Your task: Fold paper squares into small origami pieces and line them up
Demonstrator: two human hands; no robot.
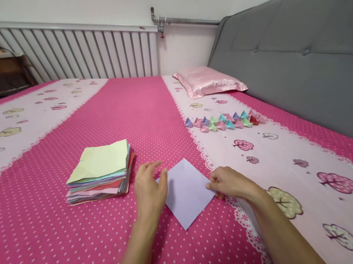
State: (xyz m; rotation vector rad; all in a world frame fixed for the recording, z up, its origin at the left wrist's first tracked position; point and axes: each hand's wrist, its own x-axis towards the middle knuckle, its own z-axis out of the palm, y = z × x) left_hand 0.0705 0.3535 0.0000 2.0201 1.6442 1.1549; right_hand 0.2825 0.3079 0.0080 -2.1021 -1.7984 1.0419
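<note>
A square sheet of lilac paper [189, 194] lies between my hands, turned so that one corner points toward me. My right hand [226, 182] pinches its right corner between thumb and curled fingers. At the left corner is my left hand [152, 187], its thumb and fingers apart; whether it touches the paper there is hard to make out. Left of that hand sits a stack of coloured paper [101, 164] with a pale yellow sheet on top. Beyond my right hand stand small folded paper pyramids [222, 124] in two rows, in several colours.
All of this rests on a bed with a pink dotted cover [139, 111]. A shiny pink pillow [207, 81] lies at the back right, by the grey padded headboard [300, 50]. A white radiator [100, 52] and a pipe [188, 20] line the wall.
</note>
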